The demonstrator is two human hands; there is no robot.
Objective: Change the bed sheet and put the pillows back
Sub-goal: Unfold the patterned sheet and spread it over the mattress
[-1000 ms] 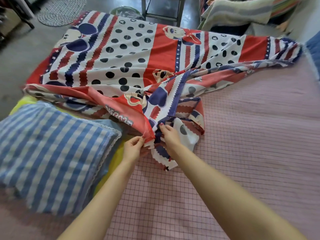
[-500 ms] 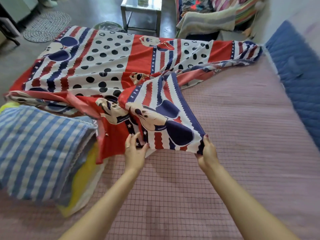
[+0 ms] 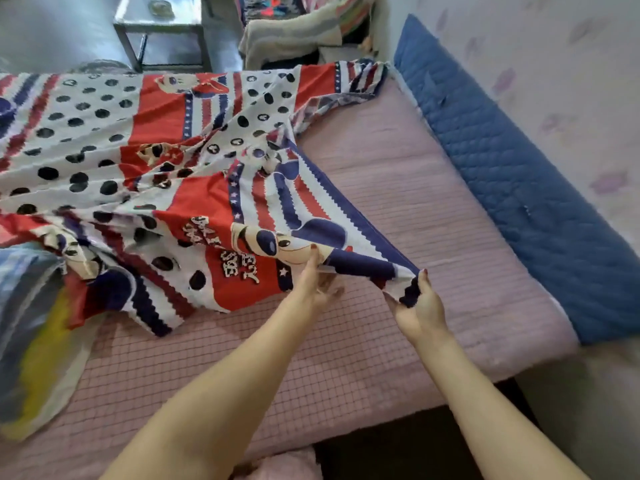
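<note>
Cartoon-print bed sheet (image 3: 194,188) half-spread over far side of pink mattress pad (image 3: 398,188). Right hand (image 3: 420,308) pinches sheet corner; left hand (image 3: 313,282) grips near edge, fingers hidden beneath. Likely to draw corner across bare side. Striped pillow (image 3: 24,317) parked at left edge, off spreading area.

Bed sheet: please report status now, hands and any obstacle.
Left hand and right hand both grip the bed sheet at its near edge. Sheet bunched, pink mattress mostly bare. Striped pillow lies on the left side, in the way.
</note>
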